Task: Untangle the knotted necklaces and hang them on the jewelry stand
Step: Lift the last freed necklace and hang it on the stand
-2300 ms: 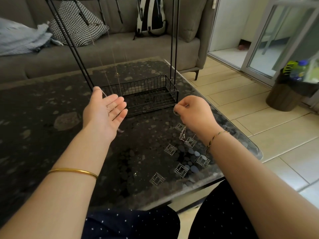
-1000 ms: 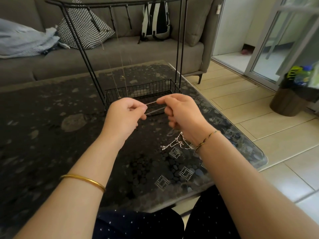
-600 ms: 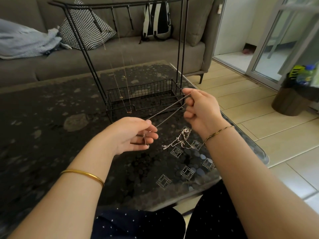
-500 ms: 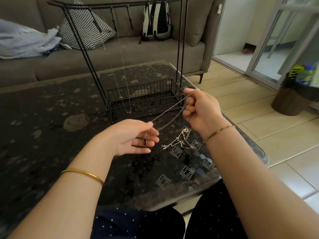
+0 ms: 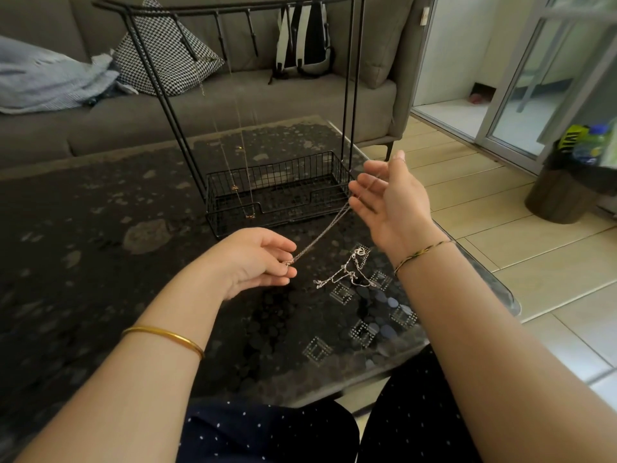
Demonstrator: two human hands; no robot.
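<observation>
L hand [image 5: 257,259], low centre, pinches one end of a thin silver chain [image 5: 320,235] w/ fingertips. The chain runs taut toward 1 o'clock to R hand [image 5: 390,198], palm open, fingers straight, chain looped over them. A knotted tangle [image 5: 350,272] lies on the dark table [image 5: 100,262] at 3 o'clock of L hand. A black wire stand [image 5: 273,172] w/ basket base sits at 12 o'clock. Fine hung necklaces [image 5: 235,188] dangle on its L side. A sofa [image 5: 267,95], cushion [image 5: 167,55] & backpack [image 5: 305,38] are behind.
</observation>
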